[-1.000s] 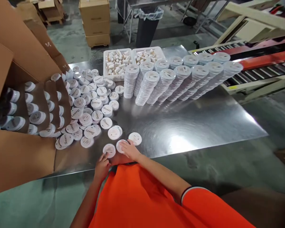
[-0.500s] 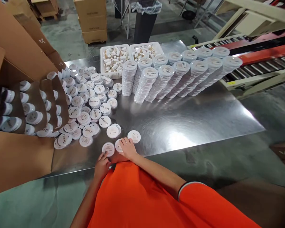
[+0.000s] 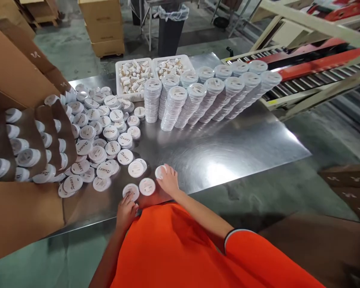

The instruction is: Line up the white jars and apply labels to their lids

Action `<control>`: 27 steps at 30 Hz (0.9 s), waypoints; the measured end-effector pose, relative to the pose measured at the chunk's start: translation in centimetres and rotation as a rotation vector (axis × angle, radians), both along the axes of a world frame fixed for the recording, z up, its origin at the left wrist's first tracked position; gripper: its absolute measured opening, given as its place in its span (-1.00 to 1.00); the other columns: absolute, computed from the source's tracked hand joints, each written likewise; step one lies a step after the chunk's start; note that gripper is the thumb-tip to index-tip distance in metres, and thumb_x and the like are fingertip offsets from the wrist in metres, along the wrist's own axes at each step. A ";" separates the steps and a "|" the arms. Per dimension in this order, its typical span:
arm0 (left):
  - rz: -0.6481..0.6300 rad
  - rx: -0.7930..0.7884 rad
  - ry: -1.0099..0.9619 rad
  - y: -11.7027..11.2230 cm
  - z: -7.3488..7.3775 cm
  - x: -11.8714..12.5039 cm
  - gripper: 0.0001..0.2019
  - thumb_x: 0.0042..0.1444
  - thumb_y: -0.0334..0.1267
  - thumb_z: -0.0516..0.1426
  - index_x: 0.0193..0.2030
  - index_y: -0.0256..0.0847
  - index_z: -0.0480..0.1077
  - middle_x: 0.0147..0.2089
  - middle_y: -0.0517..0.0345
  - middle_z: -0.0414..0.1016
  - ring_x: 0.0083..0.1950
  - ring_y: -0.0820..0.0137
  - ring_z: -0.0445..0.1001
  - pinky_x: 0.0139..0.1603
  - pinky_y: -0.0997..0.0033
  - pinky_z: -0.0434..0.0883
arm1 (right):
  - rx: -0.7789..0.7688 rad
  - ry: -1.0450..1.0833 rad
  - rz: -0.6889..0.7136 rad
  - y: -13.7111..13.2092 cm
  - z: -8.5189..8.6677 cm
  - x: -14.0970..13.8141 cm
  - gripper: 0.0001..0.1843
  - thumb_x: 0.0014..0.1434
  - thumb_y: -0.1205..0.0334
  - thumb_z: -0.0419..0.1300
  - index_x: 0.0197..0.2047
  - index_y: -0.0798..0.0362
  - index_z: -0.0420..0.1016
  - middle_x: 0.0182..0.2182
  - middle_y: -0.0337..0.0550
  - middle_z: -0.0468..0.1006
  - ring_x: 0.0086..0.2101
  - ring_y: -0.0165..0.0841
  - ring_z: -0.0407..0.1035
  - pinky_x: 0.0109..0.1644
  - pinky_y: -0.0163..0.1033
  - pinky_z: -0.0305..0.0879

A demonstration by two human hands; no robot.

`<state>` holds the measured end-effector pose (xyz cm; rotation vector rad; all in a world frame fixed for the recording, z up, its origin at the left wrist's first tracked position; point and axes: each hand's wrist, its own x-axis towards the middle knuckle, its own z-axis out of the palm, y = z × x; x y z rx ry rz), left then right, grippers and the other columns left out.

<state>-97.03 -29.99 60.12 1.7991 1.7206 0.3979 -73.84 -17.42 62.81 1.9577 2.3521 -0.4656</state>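
Observation:
My left hand (image 3: 126,211) is at the table's near edge, fingertips lying on a flat round white container (image 3: 131,189) with a label on top. Its fingers are a little apart and do not wrap round the container. To the right, my right hand (image 3: 169,181) has its fingers closed over another round white container (image 3: 159,172), covering much of it. Between the hands lies a third labelled round container (image 3: 147,186), untouched. Just beyond them sit two overlapping round containers (image 3: 136,168). A large heap of similar containers (image 3: 105,132), many lettered "beauty", spreads to the left.
Tall stacks of round containers (image 3: 178,106) stand at the back of the metal table (image 3: 198,156). Behind them are white baskets (image 3: 132,96) of small bottles. An open cardboard box (image 3: 24,204) with containers between dividers lies left. A roller conveyor (image 3: 315,80) stands back right.
My right hand has moved right, off the middle container and onto the one beside it. My left hand stays at the same container. The view has shifted slightly right.

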 end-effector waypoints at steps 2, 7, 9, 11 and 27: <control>-0.066 -0.031 -0.001 1.1 0.3 1.0 -0.76 0.18 -0.28 0.05 -0.48 -0.15 0.43 0.34 0.01 0.38 0.43 0.05 0.20 0.36 -0.08 0.25 | -0.015 -0.044 -0.123 0.9 0.0 1.1 -0.24 0.23 0.02 0.21 0.39 0.14 0.14 0.35 0.26 0.12 0.25 0.09 0.09 0.24 0.10 0.12; -0.141 -0.202 0.064 2.8 1.1 2.9 -0.76 0.16 -0.34 0.04 -0.51 -0.17 0.41 0.39 0.13 0.30 0.49 -0.16 0.01 0.36 -0.44 0.02 | -0.138 -0.081 -0.009 2.3 0.6 1.9 -0.37 0.26 -0.06 0.19 0.32 -0.04 0.25 0.20 0.18 0.33 0.10 0.01 0.31 0.09 0.00 0.30; -0.145 -0.220 0.070 2.8 1.2 3.1 -0.76 0.14 -0.37 0.05 -0.53 -0.18 0.40 0.39 0.10 0.30 0.48 -0.20 0.02 0.35 -0.50 -0.01 | -0.191 -0.116 -0.125 2.2 0.8 1.8 -0.41 0.27 -0.12 0.16 0.23 0.05 0.32 0.11 0.22 0.39 -0.01 -0.03 0.42 -0.02 -0.06 0.36; -0.146 -0.219 0.068 2.7 1.1 3.1 -0.76 0.14 -0.37 0.05 -0.54 -0.18 0.40 0.39 0.06 0.29 0.48 -0.19 0.04 0.36 -0.48 -0.02 | -0.270 -0.110 -0.217 1.8 0.9 1.8 -0.43 0.29 -0.15 0.12 0.17 0.11 0.33 0.04 0.23 0.45 -0.09 -0.08 0.49 -0.10 -0.12 0.39; -0.124 -0.223 0.057 2.3 0.6 3.0 -0.76 0.14 -0.35 0.06 -0.55 -0.17 0.37 0.40 0.06 0.29 0.48 -0.12 0.06 0.39 -0.47 -0.06 | -0.404 -0.034 -0.315 0.9 0.7 2.8 -0.51 0.41 -0.06 -0.05 0.05 0.18 0.44 -0.08 0.20 0.60 -0.05 -0.10 0.53 -0.09 -0.16 0.38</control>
